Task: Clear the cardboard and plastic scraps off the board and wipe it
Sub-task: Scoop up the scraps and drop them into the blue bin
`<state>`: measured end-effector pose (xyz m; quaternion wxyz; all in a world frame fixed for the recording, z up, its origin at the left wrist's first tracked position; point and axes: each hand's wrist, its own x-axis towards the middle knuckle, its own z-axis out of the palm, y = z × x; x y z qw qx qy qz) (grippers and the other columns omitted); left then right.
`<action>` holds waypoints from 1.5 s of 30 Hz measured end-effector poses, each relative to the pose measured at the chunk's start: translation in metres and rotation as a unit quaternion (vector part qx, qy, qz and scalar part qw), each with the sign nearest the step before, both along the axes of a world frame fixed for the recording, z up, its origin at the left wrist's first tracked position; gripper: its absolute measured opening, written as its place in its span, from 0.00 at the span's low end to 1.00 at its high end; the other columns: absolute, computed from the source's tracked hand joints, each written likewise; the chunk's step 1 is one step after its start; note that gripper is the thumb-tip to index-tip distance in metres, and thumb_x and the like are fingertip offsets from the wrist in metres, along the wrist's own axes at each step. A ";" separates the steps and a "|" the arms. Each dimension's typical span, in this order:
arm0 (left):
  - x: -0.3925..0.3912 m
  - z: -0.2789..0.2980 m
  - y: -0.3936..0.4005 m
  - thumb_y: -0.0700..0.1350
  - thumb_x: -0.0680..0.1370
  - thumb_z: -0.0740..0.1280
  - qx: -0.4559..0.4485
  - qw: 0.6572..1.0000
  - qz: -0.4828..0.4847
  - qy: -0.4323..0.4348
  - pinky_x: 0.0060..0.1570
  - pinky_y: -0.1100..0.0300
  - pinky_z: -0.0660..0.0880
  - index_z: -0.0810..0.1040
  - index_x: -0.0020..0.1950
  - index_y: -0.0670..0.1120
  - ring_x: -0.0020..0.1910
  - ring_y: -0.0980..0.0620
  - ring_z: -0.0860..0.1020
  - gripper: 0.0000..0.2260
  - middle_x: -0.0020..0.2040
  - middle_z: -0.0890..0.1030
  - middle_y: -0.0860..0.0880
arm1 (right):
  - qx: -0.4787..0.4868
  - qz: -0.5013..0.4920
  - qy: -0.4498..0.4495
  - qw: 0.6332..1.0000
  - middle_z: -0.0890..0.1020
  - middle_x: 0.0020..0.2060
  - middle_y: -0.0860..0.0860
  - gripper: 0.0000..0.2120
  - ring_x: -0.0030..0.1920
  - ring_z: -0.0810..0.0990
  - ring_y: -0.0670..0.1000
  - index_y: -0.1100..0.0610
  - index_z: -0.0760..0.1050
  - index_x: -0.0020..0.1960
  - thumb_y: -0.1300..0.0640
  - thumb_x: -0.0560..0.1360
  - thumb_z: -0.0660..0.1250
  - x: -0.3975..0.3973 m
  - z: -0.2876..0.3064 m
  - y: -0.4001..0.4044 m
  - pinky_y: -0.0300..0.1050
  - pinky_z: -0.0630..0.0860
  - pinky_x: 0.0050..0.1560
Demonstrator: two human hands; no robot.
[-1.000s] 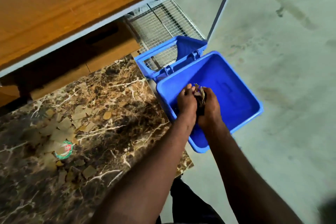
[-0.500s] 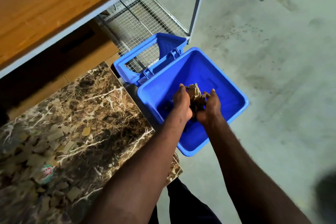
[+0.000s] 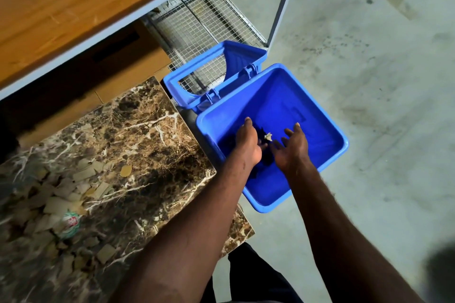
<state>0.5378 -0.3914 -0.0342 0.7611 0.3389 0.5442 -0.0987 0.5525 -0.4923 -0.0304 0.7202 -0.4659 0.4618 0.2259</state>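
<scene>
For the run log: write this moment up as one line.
step: dumping scraps | hands: left and right open over blue bin | falling: one scrap | board: cardboard scraps remain | wipe: not done

The person's two forearms are bare from the lower frame edge to the wrists, with no sleeves, and the left hand (image 3: 247, 144) and right hand (image 3: 293, 149) wear no gloves, while dark trousers (image 3: 248, 275) show at six o'clock between the arms.
</scene>
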 end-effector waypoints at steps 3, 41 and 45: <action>-0.013 0.004 0.013 0.52 0.87 0.59 -0.003 1.000 -0.002 -0.003 0.41 0.54 0.76 0.73 0.65 0.48 0.41 0.47 0.73 0.11 0.48 0.75 0.45 | 0.004 0.018 -0.015 1.000 0.72 0.68 0.57 0.25 0.62 0.75 0.58 0.60 0.73 0.72 0.41 0.87 0.58 -0.007 0.006 0.018 0.56 0.69 0.77; -0.498 -0.055 0.500 0.62 0.84 0.64 0.639 0.762 -0.073 0.079 0.70 0.52 0.74 0.69 0.79 0.53 0.71 0.54 0.73 0.25 0.76 0.71 0.48 | -0.341 0.661 -0.458 0.487 0.53 0.86 0.54 0.34 0.86 0.48 0.58 0.47 0.54 0.86 0.32 0.86 0.50 -0.288 -0.067 0.409 0.64 0.46 0.84; -0.485 -0.062 0.512 0.65 0.84 0.60 0.633 0.751 -0.166 0.084 0.78 0.47 0.60 0.66 0.81 0.54 0.81 0.47 0.60 0.28 0.81 0.65 0.48 | -0.331 0.664 -0.483 0.465 0.54 0.86 0.53 0.33 0.86 0.47 0.56 0.47 0.56 0.86 0.32 0.86 0.48 -0.305 -0.070 0.431 0.64 0.44 0.85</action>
